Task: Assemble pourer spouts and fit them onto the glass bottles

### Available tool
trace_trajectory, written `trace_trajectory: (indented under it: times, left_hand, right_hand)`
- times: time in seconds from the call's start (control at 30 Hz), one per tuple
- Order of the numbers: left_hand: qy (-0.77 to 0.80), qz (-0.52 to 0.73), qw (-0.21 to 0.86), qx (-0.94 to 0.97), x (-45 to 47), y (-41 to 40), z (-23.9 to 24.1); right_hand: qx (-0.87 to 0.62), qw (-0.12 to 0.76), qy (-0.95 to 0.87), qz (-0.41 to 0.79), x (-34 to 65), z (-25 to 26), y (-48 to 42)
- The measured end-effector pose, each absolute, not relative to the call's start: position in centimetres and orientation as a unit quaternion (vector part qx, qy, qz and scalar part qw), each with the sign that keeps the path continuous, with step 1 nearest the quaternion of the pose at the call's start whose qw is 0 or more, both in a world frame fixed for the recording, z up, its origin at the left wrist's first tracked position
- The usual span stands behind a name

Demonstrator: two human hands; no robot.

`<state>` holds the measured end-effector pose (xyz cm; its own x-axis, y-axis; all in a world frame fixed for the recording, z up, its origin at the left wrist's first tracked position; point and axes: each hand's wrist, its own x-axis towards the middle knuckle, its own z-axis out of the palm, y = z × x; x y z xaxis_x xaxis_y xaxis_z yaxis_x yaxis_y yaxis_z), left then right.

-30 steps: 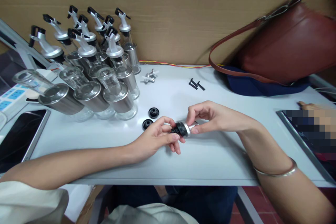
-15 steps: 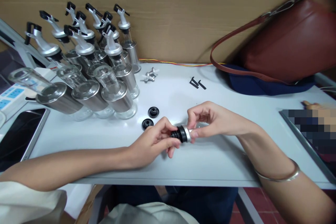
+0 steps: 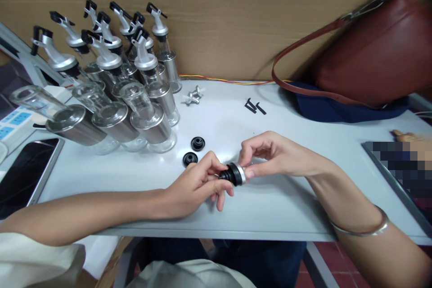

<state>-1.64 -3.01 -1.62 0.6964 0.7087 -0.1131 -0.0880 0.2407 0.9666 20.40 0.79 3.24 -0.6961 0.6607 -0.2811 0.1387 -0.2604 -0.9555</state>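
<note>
Both hands meet over the white table on one small part. My left hand pinches the black plug end of a dispenser cap. The cap's silver collar is gripped by the fingers of my right hand, which wears a metal bangle at the wrist. Two loose black plugs lie on the table just beyond my left hand.
A cluster of glass-and-steel oil bottles, some capped with spouts, stands at the back left. A silver spout and small black clips lie mid-table. A brown bag sits back right, a tablet at the left edge.
The cap has stayed between both hands; my left fingers have shifted slightly around the black end. The view has drifted a little.
</note>
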Motion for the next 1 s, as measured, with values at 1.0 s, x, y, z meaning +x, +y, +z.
trace_trajectory:
  times: [1.0]
  left_hand:
    - [0.257,0.284,0.752,0.537,-1.6,-2.8,-0.9]
  right_hand:
    - [-0.366,0.171,-0.726,0.557,21.0,3.0,1.6]
